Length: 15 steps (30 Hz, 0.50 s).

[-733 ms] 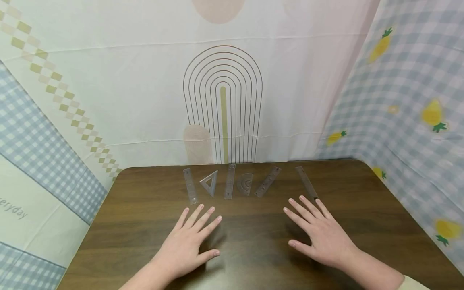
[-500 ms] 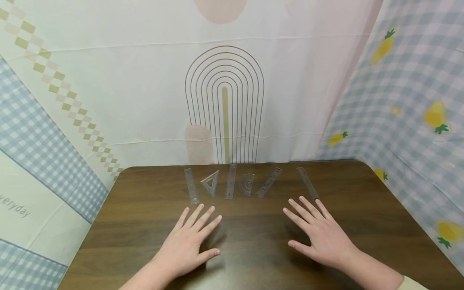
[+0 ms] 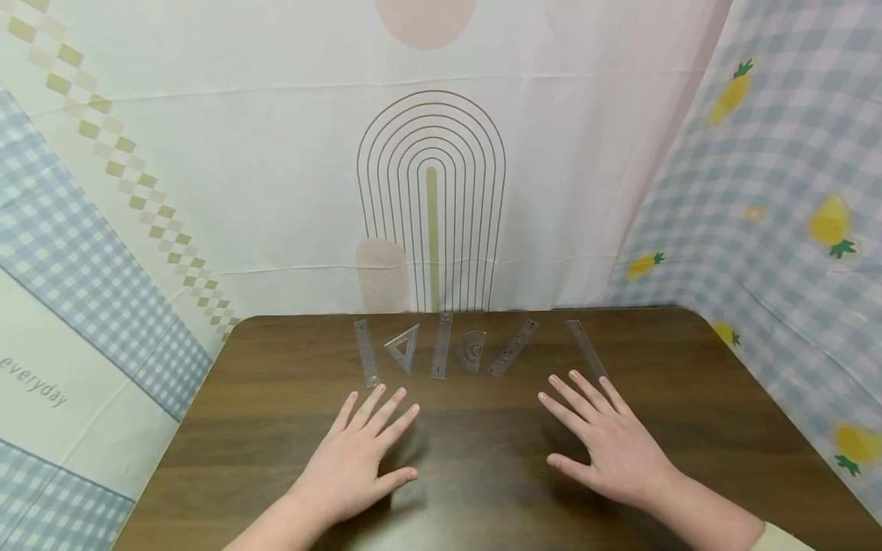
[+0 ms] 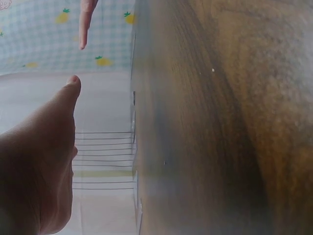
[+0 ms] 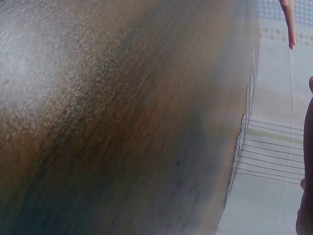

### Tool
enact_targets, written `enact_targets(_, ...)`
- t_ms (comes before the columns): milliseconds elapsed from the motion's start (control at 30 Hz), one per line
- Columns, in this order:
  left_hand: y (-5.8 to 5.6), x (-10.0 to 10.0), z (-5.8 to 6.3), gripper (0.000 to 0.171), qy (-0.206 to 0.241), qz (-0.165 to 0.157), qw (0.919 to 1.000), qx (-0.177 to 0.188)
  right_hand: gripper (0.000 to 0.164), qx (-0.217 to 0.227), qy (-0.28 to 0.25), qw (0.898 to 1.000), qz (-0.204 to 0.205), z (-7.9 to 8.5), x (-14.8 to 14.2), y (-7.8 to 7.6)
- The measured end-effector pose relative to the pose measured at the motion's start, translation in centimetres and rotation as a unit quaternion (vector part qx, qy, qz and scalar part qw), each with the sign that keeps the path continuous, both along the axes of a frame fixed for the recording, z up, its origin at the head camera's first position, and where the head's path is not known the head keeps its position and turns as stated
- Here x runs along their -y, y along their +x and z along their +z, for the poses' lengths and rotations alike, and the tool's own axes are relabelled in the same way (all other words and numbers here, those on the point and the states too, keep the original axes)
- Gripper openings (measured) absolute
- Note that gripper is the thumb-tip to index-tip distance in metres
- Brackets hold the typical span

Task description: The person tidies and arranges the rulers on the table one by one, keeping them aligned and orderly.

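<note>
My left hand point(image 3: 358, 459) hovers over the table with fingers spread, holding nothing; its fingertips are just short of a clear ruler point(image 3: 366, 352). On the right my other hand point(image 3: 609, 444) is also spread and holds nothing. Its ring and little fingertips lie near the lower end of a plain clear straight strip, likely a ruler point(image 3: 584, 346). Between these lie a clear set square point(image 3: 411, 353), an upright ruler point(image 3: 442, 348), a protractor point(image 3: 472, 353) and a slanted ruler point(image 3: 513, 348). The left wrist view shows the left hand point(image 4: 44, 147) raised off the tabletop.
The brown wood-grain table point(image 3: 475, 490) has rounded far corners. A pale printed cloth point(image 3: 296, 191) hangs right behind its far edge, and a checked cloth point(image 3: 730, 229) closes off the right side.
The head view has shifted slightly, so the table and measuring tools sit a little further right in it. Both hands have stayed nearly still.
</note>
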<state>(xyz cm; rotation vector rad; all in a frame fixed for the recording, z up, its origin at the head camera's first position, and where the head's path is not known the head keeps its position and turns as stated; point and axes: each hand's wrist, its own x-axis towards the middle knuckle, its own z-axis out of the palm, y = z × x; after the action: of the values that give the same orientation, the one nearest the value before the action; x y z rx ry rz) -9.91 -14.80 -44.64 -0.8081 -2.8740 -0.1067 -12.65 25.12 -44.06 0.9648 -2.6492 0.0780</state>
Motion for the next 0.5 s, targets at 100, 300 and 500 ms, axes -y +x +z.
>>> enact_targets(100,0.05,0.08,-0.05,0.082,-0.004,0.003,1.0,-0.001,0.086,-0.002,-0.001,1.0,0.001,0.0,-0.04,0.06)
enact_targets(300,0.15,0.13,-0.03,0.082,-0.001,0.007,1.0,-0.001,0.086,-0.002,0.0,1.0,-0.001,0.07,-0.01,0.11)
enact_targets(500,0.3,0.09,0.05,0.083,0.0,0.014,0.9999,0.004,0.085,-0.005,0.0,1.0,-0.002,0.1,-0.04,0.17)
